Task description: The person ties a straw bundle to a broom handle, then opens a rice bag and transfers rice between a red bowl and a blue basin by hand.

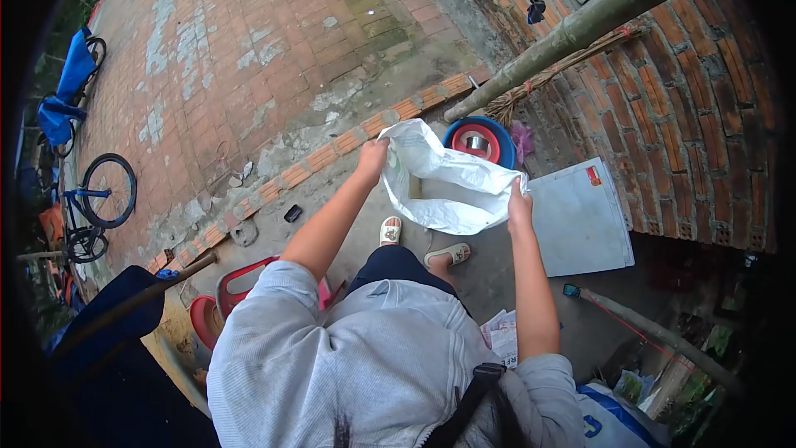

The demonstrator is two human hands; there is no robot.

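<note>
A white woven plastic sack [448, 209] is stretched out in front of me, its mouth spread wide and facing up. My left hand [373, 159] grips the rim at its left end, fingers wrapped round the edge. At the opposite end, my right hand [519, 206] pinches the rim with the thumb on top. Both arms reach forward, and the sack hangs between them above the ground. Its lower part is out of sight beneath the opening.
Beyond the sack sit a blue basin [507, 143] and a red basin [495, 138] with a metal bowl [476, 143]. A pale flat panel [576, 228] lies to the right. A bamboo pole [572, 37] leans by the brick wall [696, 116]. A red plastic chair [222, 292] stands at left.
</note>
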